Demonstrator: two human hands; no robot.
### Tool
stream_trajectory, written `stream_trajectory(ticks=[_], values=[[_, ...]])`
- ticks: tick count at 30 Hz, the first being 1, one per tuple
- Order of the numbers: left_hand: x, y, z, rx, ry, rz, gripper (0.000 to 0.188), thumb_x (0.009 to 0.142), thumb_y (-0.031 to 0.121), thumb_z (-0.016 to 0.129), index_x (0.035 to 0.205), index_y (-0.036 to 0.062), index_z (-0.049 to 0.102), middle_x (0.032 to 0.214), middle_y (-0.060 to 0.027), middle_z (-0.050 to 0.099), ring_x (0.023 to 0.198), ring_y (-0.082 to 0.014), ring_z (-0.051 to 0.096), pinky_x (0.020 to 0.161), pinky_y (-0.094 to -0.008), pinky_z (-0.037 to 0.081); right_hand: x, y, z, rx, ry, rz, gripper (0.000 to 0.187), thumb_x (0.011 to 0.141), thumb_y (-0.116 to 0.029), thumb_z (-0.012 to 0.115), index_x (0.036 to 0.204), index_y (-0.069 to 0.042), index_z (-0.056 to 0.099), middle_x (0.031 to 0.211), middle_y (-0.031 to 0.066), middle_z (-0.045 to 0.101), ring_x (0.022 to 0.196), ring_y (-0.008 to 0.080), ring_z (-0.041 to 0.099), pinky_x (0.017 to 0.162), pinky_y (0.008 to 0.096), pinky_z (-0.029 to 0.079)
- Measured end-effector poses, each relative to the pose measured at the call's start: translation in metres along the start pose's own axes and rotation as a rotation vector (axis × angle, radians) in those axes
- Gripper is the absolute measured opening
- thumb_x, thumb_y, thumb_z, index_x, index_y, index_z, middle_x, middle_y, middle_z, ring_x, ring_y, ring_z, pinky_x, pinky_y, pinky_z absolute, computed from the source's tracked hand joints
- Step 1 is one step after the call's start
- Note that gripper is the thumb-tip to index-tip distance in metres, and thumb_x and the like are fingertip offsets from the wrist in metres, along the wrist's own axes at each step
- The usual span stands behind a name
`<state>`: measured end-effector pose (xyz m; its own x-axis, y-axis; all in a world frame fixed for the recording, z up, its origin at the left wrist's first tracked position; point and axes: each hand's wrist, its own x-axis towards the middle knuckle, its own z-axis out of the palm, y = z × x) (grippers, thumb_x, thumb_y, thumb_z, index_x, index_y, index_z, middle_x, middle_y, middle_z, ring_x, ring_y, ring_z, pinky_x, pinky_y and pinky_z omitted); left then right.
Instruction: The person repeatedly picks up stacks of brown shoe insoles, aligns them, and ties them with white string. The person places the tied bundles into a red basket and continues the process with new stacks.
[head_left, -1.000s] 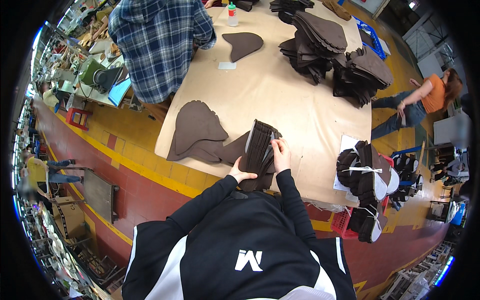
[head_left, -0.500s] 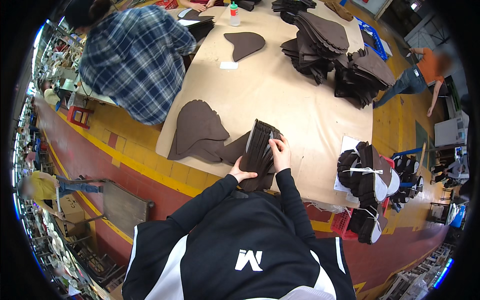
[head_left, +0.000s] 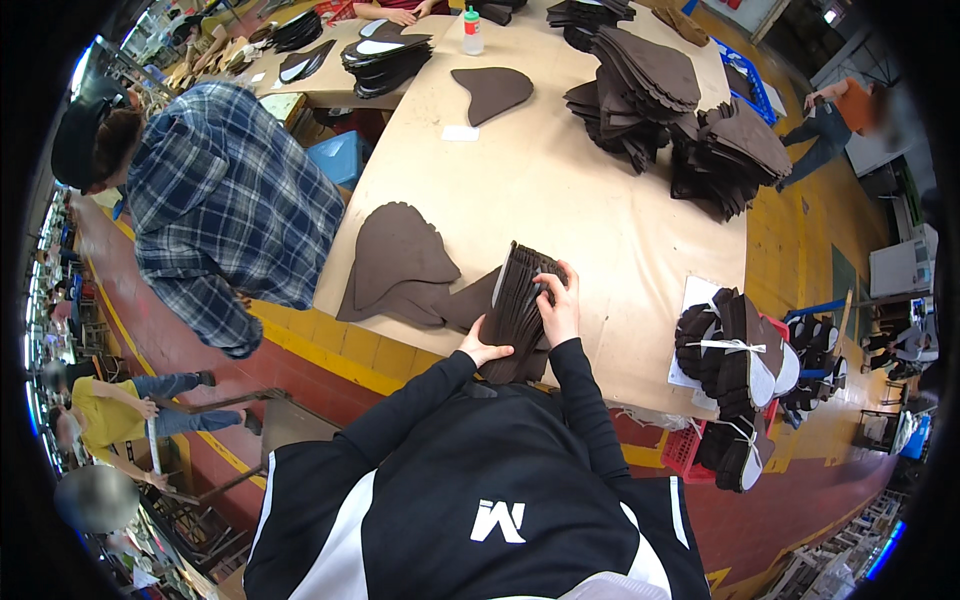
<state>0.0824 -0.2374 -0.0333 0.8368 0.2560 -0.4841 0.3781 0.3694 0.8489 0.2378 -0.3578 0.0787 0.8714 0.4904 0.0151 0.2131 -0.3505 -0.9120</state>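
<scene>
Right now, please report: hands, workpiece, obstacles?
Left hand and right hand both gripping the fanned stack of dark brown pieces. Stack on table edge. Loose brown pieces lying left.

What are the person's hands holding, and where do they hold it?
Both hands grip a stack of dark brown cut pieces standing on edge. The left hand holds its near end from below; the right hand presses its right side near the top.

Single head-worn fisheye view, looking steeply down from above the wearer's own chest. Faces forward across the desk (head_left: 560,190), whose near edge sits just beyond the forearms and whose far end runs to the top of frame. Both hands lie close beneath the lens, centre frame. Straight edges bow toward the dark circular rim. Floor shows left and right. No second view.
</scene>
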Motion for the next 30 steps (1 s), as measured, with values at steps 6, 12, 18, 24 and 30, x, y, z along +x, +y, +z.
stream_trajectory(ticks=[6,12,18,24,30], values=[[0.001,-0.003,0.001,-0.007,0.001,-0.014,0.123,0.057,0.033,0.089,0.142,-0.0046,0.009,0.136,-0.0177,0.041,0.126,-0.0238,0.041,0.105,-0.0352,0.033,0.003,0.024,0.007,-0.081,0.182,-0.094,0.007,0.076,-0.005,0.061,0.083,-0.003,0.059,0.121,0.0179,0.048,0.104,0.0299,0.055,0.086,0.0367,0.045],[0.003,-0.011,-0.003,0.016,0.017,0.019,0.116,0.06,0.034,0.088,0.142,-0.0027,0.013,0.135,-0.0163,0.042,0.125,-0.0235,0.041,0.105,-0.0357,0.034,0.002,-0.003,0.004,-0.146,0.182,-0.02,0.016,0.075,-0.015,0.068,0.081,-0.005,0.058,0.121,0.0147,0.05,0.107,0.0299,0.053,0.086,0.0365,0.045],[0.009,-0.018,-0.004,0.041,0.006,0.094,0.109,0.063,0.039,0.085,0.141,-0.0007,0.021,0.133,-0.0137,0.044,0.123,-0.0224,0.043,0.104,-0.0356,0.035,0.005,-0.009,0.0,-0.204,0.151,0.059,0.013,0.074,-0.017,0.067,0.082,-0.009,0.06,0.123,0.0095,0.05,0.107,0.0289,0.055,0.085,0.037,0.046],[0.013,-0.004,0.003,0.08,0.014,0.068,0.113,0.061,0.047,0.084,0.141,-0.002,0.021,0.134,-0.0138,0.044,0.124,-0.0217,0.042,0.104,-0.0341,0.034,0.014,0.01,0.008,-0.386,0.118,0.081,0.017,0.079,-0.026,0.062,0.084,-0.011,0.068,0.135,0.0047,0.047,0.096,0.0287,0.062,0.082,0.037,0.048],[0.026,0.001,0.002,0.066,0.005,0.073,0.111,0.061,0.05,0.082,0.14,-0.0013,0.024,0.133,-0.0132,0.045,0.124,-0.0214,0.042,0.104,-0.0334,0.035,0.028,0.012,0.011,-0.353,0.123,0.108,0.019,0.079,-0.027,0.065,0.084,-0.009,0.064,0.133,0.0058,0.048,0.099,0.0293,0.061,0.083,0.0374,0.048]])
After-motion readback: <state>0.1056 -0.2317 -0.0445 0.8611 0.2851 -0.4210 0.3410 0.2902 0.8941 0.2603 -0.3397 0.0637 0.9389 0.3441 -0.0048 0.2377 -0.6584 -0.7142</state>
